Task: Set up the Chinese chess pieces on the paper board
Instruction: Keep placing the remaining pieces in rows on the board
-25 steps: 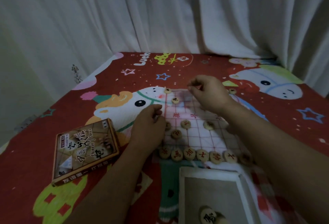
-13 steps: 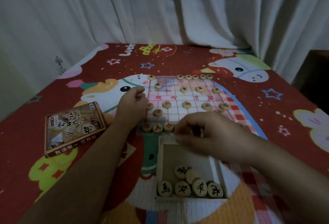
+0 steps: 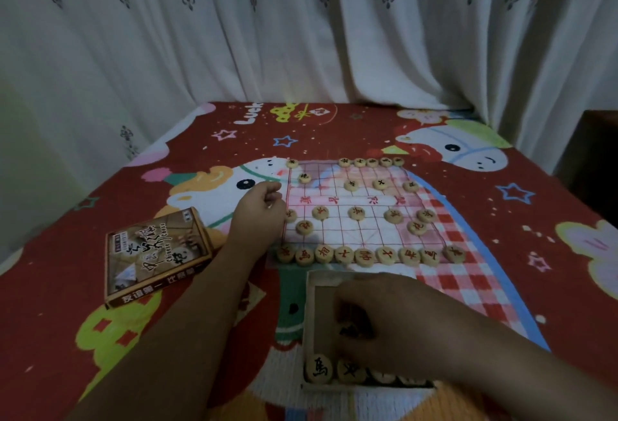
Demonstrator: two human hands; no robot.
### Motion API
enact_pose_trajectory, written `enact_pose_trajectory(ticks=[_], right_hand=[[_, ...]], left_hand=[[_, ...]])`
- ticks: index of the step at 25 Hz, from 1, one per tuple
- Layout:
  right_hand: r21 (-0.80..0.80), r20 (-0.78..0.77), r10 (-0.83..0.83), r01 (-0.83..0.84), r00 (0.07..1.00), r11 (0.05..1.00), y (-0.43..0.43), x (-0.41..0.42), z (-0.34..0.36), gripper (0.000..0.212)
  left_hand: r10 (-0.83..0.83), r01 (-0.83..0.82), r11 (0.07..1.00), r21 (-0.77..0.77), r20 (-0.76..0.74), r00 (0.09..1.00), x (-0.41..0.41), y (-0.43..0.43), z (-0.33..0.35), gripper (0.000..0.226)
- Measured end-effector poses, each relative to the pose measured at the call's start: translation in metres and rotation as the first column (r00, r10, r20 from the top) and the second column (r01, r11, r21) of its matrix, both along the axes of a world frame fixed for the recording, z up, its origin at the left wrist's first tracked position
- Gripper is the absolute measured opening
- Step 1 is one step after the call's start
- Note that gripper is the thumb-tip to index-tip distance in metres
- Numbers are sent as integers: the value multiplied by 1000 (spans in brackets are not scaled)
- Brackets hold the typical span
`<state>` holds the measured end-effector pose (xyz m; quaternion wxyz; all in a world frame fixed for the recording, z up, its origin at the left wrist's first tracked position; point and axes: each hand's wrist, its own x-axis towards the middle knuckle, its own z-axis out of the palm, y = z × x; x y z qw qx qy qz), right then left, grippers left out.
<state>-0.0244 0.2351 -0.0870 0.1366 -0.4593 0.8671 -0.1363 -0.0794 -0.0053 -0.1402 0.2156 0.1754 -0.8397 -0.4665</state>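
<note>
Box [image 3: 157, 253] far left. Left hand [image 3: 261, 210] at the left edge of the board [image 3: 368, 235], fingers curled, contents unseen. Pieces [image 3: 364, 256] line the board's near row, others farther up. More lie in the tray [image 3: 309, 320] under the right hand [image 3: 394, 323], fingers bent down, grip hidden.

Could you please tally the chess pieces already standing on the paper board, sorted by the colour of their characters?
Red-lettered pieces: 16
Black-lettered pieces: 10
Total on the paper board: 26
Pieces in the box tray are left out, since the right hand hides some of them.
</note>
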Motion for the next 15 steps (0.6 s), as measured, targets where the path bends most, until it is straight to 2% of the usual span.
enact_pose_trajectory(ticks=[5,7,11,15], right_hand=[[12,-33,-29,30,999,999,-6,-1,-7,18],[-26,36,-53,54,998,998,-5,-2,-1,19],[-267,136,-186,216,973,939,-7,-32,12,11],[-440,111,-360,371,926,818,-19,-103,6,18]], left_hand=[[6,-6,1000,-3,-10,1000,0,0,1,32],[5,-5,1000,20,-13,1000,0,1,1,31],[19,-19,1000,22,1,1000,0,1,4,33],[22,-22,1000,5,34,999,-2,-1,4,38]])
